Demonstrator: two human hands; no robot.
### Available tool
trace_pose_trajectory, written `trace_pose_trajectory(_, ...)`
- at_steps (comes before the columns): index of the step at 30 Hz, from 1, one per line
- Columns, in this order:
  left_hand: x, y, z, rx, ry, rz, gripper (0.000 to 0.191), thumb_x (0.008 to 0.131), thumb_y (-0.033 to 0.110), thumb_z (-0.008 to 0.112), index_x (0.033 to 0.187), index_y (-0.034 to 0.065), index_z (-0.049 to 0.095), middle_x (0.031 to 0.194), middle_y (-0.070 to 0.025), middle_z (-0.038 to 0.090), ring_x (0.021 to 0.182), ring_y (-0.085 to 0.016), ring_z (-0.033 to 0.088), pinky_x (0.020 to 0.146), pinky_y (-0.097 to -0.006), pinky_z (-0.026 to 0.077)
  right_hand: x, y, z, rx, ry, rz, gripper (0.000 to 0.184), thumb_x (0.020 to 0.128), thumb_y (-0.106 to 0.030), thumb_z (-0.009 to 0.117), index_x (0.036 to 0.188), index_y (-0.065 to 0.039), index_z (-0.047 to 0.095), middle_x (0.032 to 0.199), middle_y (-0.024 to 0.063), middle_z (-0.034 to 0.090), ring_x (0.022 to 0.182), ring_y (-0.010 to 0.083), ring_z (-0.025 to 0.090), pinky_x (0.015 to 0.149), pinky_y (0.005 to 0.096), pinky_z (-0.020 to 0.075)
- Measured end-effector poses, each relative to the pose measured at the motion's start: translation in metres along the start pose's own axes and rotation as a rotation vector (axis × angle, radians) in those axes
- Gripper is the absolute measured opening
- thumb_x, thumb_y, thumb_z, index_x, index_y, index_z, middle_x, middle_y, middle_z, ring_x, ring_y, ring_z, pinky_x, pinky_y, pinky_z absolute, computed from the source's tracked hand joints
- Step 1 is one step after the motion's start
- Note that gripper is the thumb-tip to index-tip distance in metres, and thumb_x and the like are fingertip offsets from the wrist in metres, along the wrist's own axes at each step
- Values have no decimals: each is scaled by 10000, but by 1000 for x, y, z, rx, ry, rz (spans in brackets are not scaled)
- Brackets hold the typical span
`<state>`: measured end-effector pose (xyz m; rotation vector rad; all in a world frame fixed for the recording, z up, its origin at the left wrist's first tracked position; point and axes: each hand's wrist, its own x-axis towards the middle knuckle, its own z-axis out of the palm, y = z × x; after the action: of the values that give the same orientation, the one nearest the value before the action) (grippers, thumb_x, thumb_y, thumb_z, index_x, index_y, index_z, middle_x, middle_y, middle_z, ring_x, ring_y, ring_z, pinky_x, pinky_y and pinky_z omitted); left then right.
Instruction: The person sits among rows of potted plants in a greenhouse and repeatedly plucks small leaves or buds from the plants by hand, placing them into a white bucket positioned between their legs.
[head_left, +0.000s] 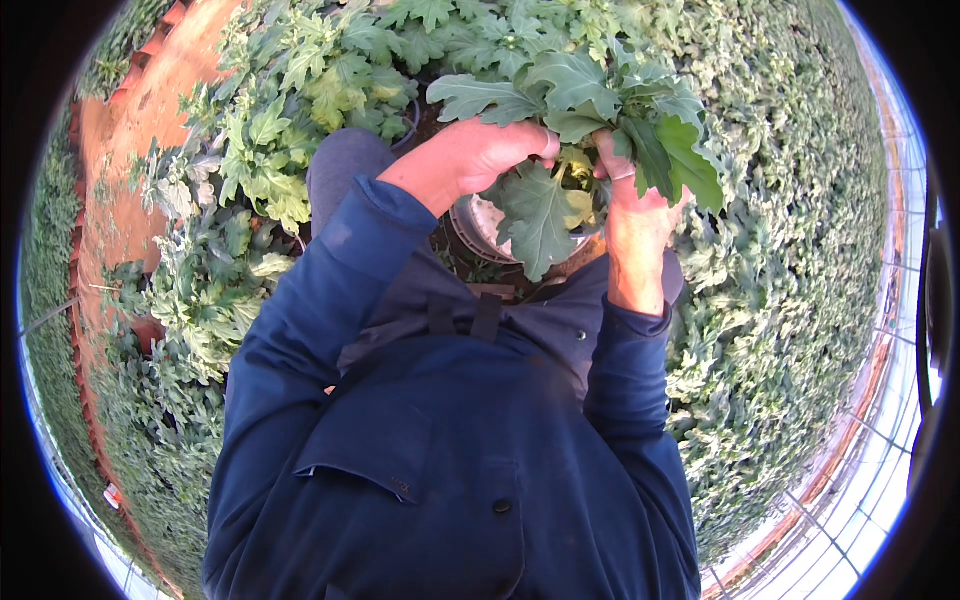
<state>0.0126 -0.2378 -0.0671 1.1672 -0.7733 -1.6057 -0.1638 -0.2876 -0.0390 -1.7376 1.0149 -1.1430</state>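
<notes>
Both my hands are at a leafy green plant (577, 90) with lobed leaves, which looks like a chrysanthemum, between my knees. My left hand (487, 154) reaches in from the left, its fingers closed at the stems under the upper leaves. From the right comes my right hand (641, 195), its thumb and fingers among the stems and leaves; what exactly they pinch is hidden. A large leaf (538, 217) and some yellowed leaves (576, 206) hang below the fingers. Beneath them a round plastic container (480, 232) holds something pale.
Dense potted plants (345, 67) stand in front and at the left, with a broad bed of foliage (787, 262) at the right. A reddish dirt path (120, 165) runs along the far left. My knees flank the plant closely.
</notes>
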Motion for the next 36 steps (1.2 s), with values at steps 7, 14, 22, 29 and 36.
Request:
trace_pose_trajectory(7, -38, -4, 12, -23, 238, 192, 266, 865, 93, 649, 1128, 55, 649, 1007, -4, 646, 860, -106, 568, 757, -281, 467, 9, 0, -3, -34, 17, -81, 198, 835, -166, 761, 900, 7, 691, 686, 25, 633, 608, 126, 566, 612, 282, 430)
trace_pose_trajectory(14, -28, -60, 49, 668, 507, 646, 310, 774, -12, 659, 1081, 3, 618, 928, -214, 654, 831, -401, 654, 709, -426, 519, 6, 13, -1, -106, 14, -118, 213, 844, -202, 756, 855, 4, 702, 658, 31, 625, 611, 131, 566, 616, 294, 434)
trace_pose_trajectory(22, -9, -74, 69, 700, 581, 827, 428, 705, 71, 786, 1091, 1, 615, 881, -164, 654, 777, -362, 666, 657, -367, 524, 5, 2, -6, -160, 16, -78, 204, 843, -194, 730, 828, 8, 700, 662, 47, 651, 592, 146, 573, 603, 312, 460)
trace_pose_trajectory(29, -21, -78, 63, 917, 591, 889, 244, 693, 78, 706, 909, 15, 612, 792, -110, 553, 699, -327, 627, 571, -409, 503, 1, -5, -1, -41, 67, 115, 190, 860, -196, 696, 826, -9, 701, 685, 42, 668, 649, 149, 590, 664, 323, 461)
trace_pose_trajectory(36, -16, -88, 54, 1096, 518, 940, 185, 679, 146, 671, 835, 80, 596, 781, -77, 526, 669, -281, 604, 543, -409, 490, -2, -3, -1, 100, 12, 136, 156, 881, -122, 697, 942, 21, 715, 809, 65, 716, 692, 145, 677, 710, 288, 524)
